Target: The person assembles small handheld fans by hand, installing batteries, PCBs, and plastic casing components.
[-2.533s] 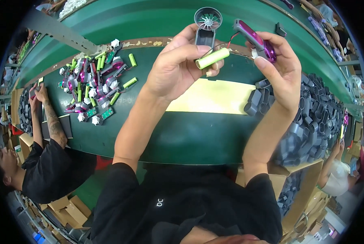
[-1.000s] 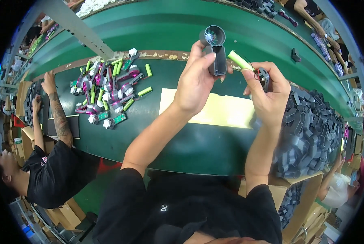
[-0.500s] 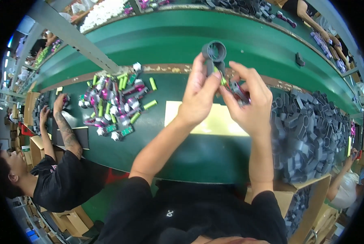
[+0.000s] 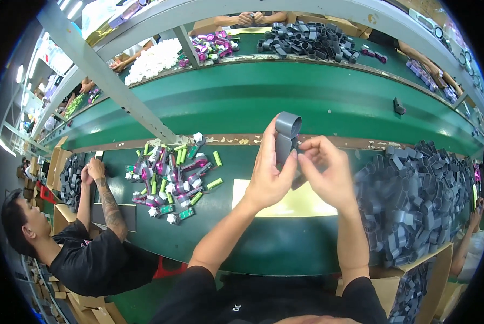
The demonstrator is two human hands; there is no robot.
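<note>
Now | grey casing (image 4: pixel 288 127) clamped in left hand (image 4: pixel 269 182) over desk (image 4: pixel 296 248) | right hand (image 4: pixel 329 174) beside it (grip cannot be told) | wired battery no longer seen, apparently tucked inside

The grey casing (image 4: pixel 289 125) looks smooth plastic, the yellow sheet (image 4: pixel 296 205) glossy.

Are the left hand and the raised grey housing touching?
Touching: the head view shows the left hand holding the raised grey housing, fingers along its left side.
</note>
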